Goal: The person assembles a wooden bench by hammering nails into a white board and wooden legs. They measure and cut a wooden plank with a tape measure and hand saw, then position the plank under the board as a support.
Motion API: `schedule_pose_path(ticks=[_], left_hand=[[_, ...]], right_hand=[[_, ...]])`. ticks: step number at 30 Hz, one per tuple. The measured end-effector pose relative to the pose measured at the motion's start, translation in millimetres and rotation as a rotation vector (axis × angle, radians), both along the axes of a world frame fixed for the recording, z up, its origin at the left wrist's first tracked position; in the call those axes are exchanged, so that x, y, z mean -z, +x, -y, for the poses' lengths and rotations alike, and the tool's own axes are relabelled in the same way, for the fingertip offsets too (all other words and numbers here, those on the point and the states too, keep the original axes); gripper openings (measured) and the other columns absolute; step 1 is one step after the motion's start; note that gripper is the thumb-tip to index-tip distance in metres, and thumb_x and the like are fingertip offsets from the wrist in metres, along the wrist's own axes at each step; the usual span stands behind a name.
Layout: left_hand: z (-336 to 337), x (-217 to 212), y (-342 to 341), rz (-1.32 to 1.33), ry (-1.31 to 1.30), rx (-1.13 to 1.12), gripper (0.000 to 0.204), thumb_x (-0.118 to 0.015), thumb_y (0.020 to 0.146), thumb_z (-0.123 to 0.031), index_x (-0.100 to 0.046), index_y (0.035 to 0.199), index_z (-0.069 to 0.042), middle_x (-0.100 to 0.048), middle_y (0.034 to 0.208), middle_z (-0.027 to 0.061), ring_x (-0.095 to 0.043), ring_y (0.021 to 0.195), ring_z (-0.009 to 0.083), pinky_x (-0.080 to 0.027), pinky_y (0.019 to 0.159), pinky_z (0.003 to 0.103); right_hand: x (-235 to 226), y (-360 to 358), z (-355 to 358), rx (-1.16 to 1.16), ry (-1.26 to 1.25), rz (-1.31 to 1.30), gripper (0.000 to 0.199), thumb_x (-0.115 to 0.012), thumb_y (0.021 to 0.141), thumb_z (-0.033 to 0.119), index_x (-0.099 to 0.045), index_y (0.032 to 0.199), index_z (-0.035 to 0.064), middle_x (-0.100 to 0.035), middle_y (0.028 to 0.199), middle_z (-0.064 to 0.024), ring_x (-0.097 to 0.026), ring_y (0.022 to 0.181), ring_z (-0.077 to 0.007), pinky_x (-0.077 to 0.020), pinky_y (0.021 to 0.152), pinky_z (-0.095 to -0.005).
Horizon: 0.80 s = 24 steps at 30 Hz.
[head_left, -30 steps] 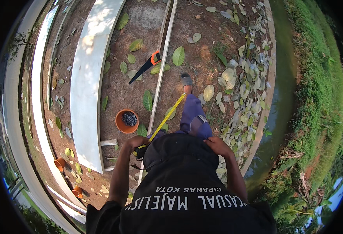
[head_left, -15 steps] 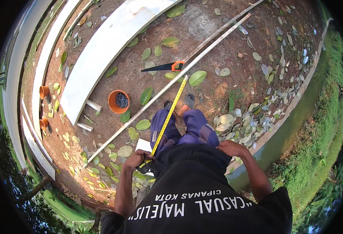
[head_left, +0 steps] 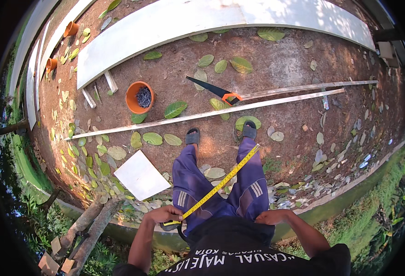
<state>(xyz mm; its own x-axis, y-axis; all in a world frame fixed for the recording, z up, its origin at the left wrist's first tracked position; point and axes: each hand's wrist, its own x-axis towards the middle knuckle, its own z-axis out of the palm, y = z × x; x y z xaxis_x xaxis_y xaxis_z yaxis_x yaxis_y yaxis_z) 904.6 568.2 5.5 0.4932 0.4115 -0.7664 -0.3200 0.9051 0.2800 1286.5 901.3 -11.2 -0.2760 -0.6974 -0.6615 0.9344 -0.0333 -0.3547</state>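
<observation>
My one view looks steeply down from the head, close above my legs (head_left: 221, 184), with the dirt ground (head_left: 280, 69) spread out farther ahead.

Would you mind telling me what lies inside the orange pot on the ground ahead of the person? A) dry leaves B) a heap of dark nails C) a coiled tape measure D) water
B: the orange pot holds a heap of dark nails, while the yellow tape measure is pulled out from the left hand.
</observation>
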Motion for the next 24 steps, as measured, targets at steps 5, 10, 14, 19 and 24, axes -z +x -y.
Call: schedule_pose_path(ticks=[5, 10, 14, 19, 24], left_hand=[[-70, 127, 8, -0.12, -0.161, -0.361, 0.022, -0.06, 0.102, -0.014, -0.073, 0.106, 0.004, -0.073, 0.093, 0.0094, -0.068, 0.088, 0.0156, -0.052, 0.084, 0.031], [-140, 345, -53, -0.463, -0.264, -0.528, 0.021, -0.058, 0.103, -0.014, -0.07, 0.098, 0.002, -0.07, 0.082, 0.0075, -0.067, 0.076, 0.0147, -0.052, 0.071, 0.03], [-168, 477, -71, -0.806, -0.289, -0.512, 0.021, -0.057, 0.103, -0.015, -0.069, 0.095, 0.0, -0.067, 0.077, 0.0047, -0.061, 0.066, 0.0118, -0.049, 0.063, 0.029], [-164, 553, -68, -0.839, -0.143, -0.549, 0.02, -0.057, 0.103, -0.015, -0.069, 0.096, 0.0, -0.068, 0.079, 0.0052, -0.062, 0.067, 0.0104, -0.048, 0.062, 0.028], [-146, 576, -46, -0.84, -0.124, -0.603, 0.019, -0.059, 0.102, -0.013, -0.07, 0.097, 0.001, -0.068, 0.079, 0.0053, -0.065, 0.069, 0.0119, -0.05, 0.063, 0.028]], right_hand=[[173, -78, -158, -0.174, 0.119, 0.023, 0.047, -0.065, 0.098, 0.051, -0.065, 0.094, 0.004, -0.068, 0.086, -0.003, -0.065, 0.081, -0.0123, -0.0541, 0.074, -0.0305], [435, -195, -266, 0.003, 1.073, -0.53, 0.049, -0.069, 0.091, 0.042, -0.063, 0.118, 0.0021, -0.068, 0.113, -0.019, -0.066, 0.108, -0.0357, -0.0514, 0.092, -0.045], [585, -259, -270, -0.151, 1.354, -0.855, 0.051, -0.069, 0.09, 0.042, -0.061, 0.121, 0.0015, -0.065, 0.12, -0.0207, -0.063, 0.112, -0.0387, -0.0505, 0.092, -0.0493], [639, -286, -259, -0.217, 1.299, -0.734, 0.044, -0.068, 0.091, 0.037, -0.064, 0.112, -0.0021, -0.069, 0.105, -0.0226, -0.066, 0.101, -0.0408, -0.0504, 0.084, -0.0526], [605, -306, -272, 0.263, 1.123, -0.735, 0.031, -0.068, 0.092, 0.026, -0.069, 0.106, -0.0025, -0.07, 0.086, -0.0144, -0.067, 0.083, -0.0266, -0.0493, 0.074, -0.0444]])
